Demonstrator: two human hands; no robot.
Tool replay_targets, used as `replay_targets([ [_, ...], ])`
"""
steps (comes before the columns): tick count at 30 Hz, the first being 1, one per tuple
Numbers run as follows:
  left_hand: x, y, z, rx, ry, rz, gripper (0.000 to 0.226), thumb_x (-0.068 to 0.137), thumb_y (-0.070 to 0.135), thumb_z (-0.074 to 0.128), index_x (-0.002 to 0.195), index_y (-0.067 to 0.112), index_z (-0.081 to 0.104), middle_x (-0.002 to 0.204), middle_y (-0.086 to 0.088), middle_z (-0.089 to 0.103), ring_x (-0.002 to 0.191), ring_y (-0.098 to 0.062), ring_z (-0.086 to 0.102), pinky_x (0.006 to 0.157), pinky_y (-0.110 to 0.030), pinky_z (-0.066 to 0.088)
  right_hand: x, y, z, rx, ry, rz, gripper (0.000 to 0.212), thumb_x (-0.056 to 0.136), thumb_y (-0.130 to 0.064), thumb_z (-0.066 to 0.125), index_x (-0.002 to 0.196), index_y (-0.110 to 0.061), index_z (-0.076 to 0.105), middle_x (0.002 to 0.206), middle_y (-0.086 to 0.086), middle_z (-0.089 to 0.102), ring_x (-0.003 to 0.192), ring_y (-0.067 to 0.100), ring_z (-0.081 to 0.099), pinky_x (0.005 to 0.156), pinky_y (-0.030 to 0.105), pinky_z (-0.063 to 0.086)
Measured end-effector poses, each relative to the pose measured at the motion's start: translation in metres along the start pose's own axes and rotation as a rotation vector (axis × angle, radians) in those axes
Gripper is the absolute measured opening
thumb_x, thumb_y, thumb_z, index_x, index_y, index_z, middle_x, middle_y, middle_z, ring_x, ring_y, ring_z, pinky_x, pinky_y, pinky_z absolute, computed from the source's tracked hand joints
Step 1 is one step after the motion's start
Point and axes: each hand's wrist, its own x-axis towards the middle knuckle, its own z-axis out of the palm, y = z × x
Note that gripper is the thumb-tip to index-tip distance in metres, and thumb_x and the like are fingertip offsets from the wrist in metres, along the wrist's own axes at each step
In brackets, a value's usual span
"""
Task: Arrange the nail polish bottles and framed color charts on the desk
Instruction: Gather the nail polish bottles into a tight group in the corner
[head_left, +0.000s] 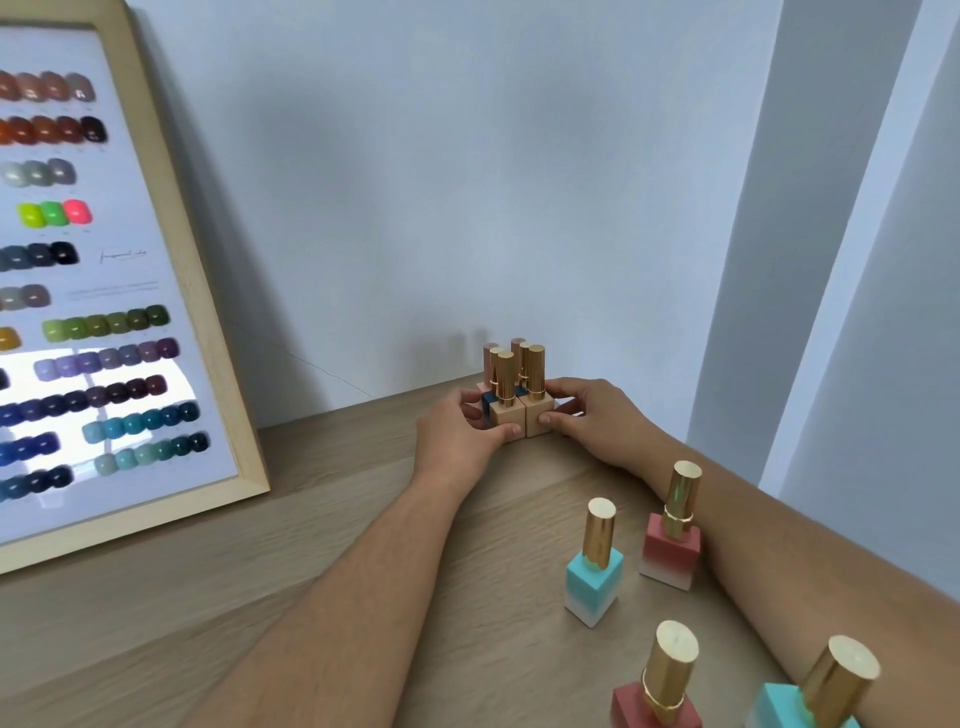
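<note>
Bottles (511, 400) packed by the wall sit squeezed between my left grip (462, 434) and right grip (587, 415), squaring them; next, I'd judge, the loose turquoise bottle (595, 577).

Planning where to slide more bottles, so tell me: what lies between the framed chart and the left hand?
Head view: only bare desk between framed chart and left hand.

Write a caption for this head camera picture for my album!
Both hands, left and right, squeeze a cluster of bottles together beside the color chart.
</note>
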Motion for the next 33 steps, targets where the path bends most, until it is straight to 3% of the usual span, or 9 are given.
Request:
replay_targets([
  [6,0.011,-0.001,0.003,-0.003,0.021,0.003,0.055,0.063,0.029,0.085,0.110,0.018,0.059,0.091,0.004,0.063,0.084,-0.011,0.061,0.078,-0.028,0.051,0.012,0.002,0.003,0.027,-0.005,0.000,0.050,0.086,-0.019,0.062,0.135,-0.021,0.048,0.134,-0.002,0.056,0.104,0.014,0.059,0.098,0.031,0.043],
  [13,0.021,-0.004,0.005,-0.026,0.066,-0.002,0.054,0.061,0.027,0.086,0.107,0.017,0.061,0.089,0.002,0.065,0.080,-0.011,0.061,0.070,-0.023,0.044,0.023,0.002,0.006,0.058,-0.025,-0.004,0.049,0.087,-0.016,0.061,0.134,-0.021,0.048,0.132,-0.001,0.057,0.099,0.013,0.059,0.094,0.027,0.041],
  [19,0.028,-0.004,0.006,-0.018,0.083,-0.011,0.050,0.062,0.024,0.086,0.105,0.015,0.062,0.085,0.001,0.067,0.079,-0.011,0.062,0.071,-0.023,0.044,0.031,0.002,0.007,0.062,-0.036,-0.003,0.048,0.087,-0.016,0.060,0.134,-0.020,0.049,0.133,0.000,0.056,0.103,0.018,0.061,0.098,0.033,0.043],
  [24,0.032,-0.004,0.007,-0.003,0.088,-0.014,0.049,0.063,0.025,0.085,0.105,0.016,0.061,0.086,0.002,0.067,0.079,-0.011,0.061,0.071,-0.022,0.044,0.036,0.003,0.009,0.051,-0.020,0.001,0.048,0.088,-0.017,0.060,0.134,-0.021,0.048,0.133,0.000,0.056,0.101,0.015,0.059,0.090,0.024,0.040],
  [33,0.035,-0.005,0.009,0.010,0.108,-0.008,0.049,0.063,0.027,0.085,0.103,0.015,0.060,0.090,-0.001,0.068,0.083,-0.013,0.062,0.073,-0.024,0.045,0.042,0.005,0.012,0.047,0.003,-0.008,0.048,0.088,-0.017,0.061,0.134,-0.020,0.049,0.133,0.000,0.056,0.096,0.011,0.057,0.087,0.021,0.036],
])
